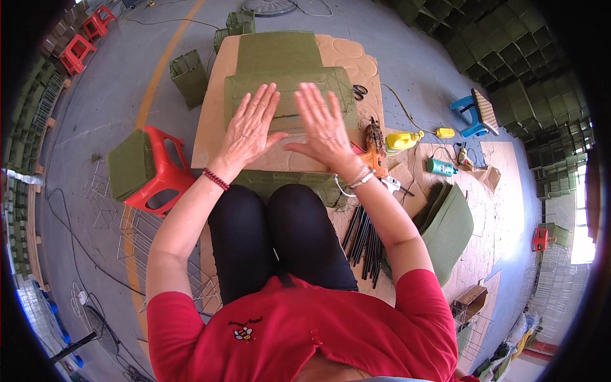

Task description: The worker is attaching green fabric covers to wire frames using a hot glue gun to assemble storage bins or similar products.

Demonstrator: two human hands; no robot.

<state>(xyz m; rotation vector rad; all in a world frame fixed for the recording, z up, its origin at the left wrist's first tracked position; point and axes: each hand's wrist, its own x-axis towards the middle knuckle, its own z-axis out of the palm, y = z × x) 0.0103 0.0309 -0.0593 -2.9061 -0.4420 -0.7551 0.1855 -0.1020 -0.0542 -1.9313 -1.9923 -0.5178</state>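
Note:
Both of my hands are raised over a cardboard-covered work surface. My left hand has its palm down and fingers stretched out, holding nothing. Beside it my right hand is spread the same way, also holding nothing and slightly blurred. Beneath them is a flat green fabric-like panel with thin lines across it; whether the hands touch it I cannot tell. A plain green sheet lies at the far side. Another green piece shows at the near edge by my knees.
Scissors, an orange tool, a yellow bottle and a teal bottle lie to the right. Black sticks and stacked green sheets are nearer. A red stool holding green sheets stands left.

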